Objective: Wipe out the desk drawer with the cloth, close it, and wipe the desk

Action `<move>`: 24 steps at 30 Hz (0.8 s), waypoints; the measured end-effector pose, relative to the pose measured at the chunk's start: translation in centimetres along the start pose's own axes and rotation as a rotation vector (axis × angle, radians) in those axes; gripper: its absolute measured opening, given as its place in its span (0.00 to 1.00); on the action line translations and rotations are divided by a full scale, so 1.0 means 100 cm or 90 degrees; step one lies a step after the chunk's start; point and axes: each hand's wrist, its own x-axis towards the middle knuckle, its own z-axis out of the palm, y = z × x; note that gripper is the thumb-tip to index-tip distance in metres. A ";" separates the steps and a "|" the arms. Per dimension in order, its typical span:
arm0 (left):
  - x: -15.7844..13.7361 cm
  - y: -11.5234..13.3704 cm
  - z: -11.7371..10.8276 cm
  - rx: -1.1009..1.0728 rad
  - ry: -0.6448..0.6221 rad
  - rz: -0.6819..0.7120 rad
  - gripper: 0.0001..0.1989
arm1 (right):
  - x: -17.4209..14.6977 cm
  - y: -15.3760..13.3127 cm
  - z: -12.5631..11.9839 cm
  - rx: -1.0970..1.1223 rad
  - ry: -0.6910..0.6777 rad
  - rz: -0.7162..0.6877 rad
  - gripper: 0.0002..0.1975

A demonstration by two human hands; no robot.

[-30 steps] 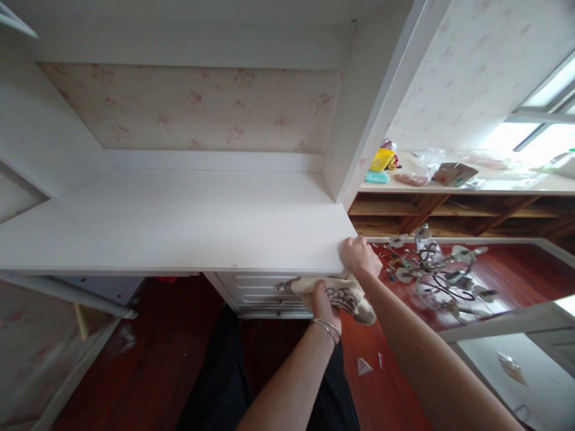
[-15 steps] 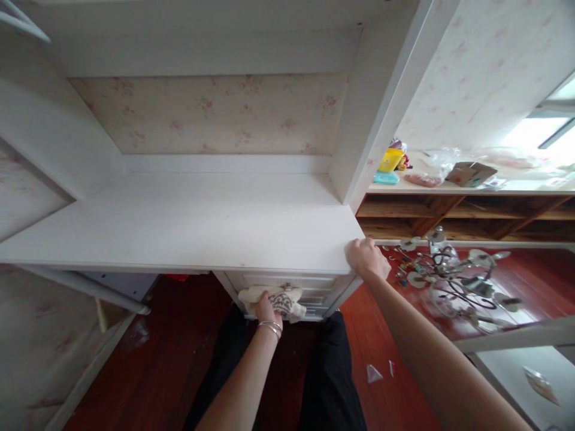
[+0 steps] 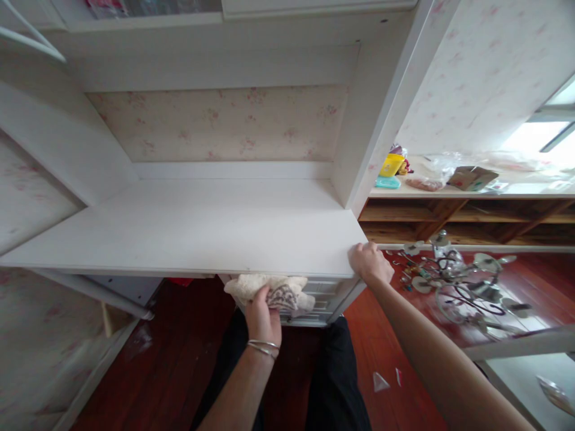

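Note:
A cream cloth (image 3: 251, 287) with a dark patterned patch is gripped in my left hand (image 3: 263, 317). Hand and cloth are at the front of the white drawers (image 3: 326, 288), just under the desk's front edge. Whether the cloth presses on the drawer face, I cannot tell. My right hand (image 3: 372, 263) is closed over the right front corner of the white desk (image 3: 215, 221). Its fingertips are partly hidden at the edge. Two thin bangles (image 3: 264, 347) circle my left wrist.
White shelving (image 3: 377, 120) rises from the desk. On the red floor at right lies a chandelier (image 3: 467, 281) with several arms. A low wooden shelf unit (image 3: 476, 194) behind it carries a yellow container (image 3: 392, 164) and a cardboard box (image 3: 471, 178). Plastic scraps (image 3: 380, 382) lie near my feet.
My left hand has risen slightly with the cloth, closer to the desk's front edge. My right hand keeps its hold on the corner. The view has tilted up a little.

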 end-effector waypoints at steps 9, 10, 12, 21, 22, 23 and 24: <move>-0.053 -0.096 0.041 -0.036 -0.120 -0.158 0.24 | 0.000 0.000 -0.001 -0.001 0.000 -0.005 0.27; -0.054 -0.106 0.044 -0.043 -0.129 -0.174 0.24 | 0.000 0.000 -0.001 -0.002 0.000 -0.007 0.27; -0.054 -0.124 0.046 -0.042 -0.129 -0.199 0.23 | 0.001 0.000 -0.001 -0.004 0.001 -0.009 0.27; -0.022 -0.173 0.023 -0.040 -0.108 -0.384 0.10 | 0.003 0.000 0.002 0.002 0.011 -0.004 0.27; -0.015 -0.173 0.018 -0.035 -0.090 -0.377 0.08 | 0.003 0.000 0.002 0.001 0.010 -0.002 0.26; -0.007 -0.172 0.012 -0.030 -0.070 -0.363 0.07 | 0.003 0.001 0.002 0.000 0.009 -0.001 0.26; 0.001 -0.169 0.005 -0.025 -0.052 -0.344 0.05 | 0.003 0.001 0.002 -0.002 0.008 0.000 0.26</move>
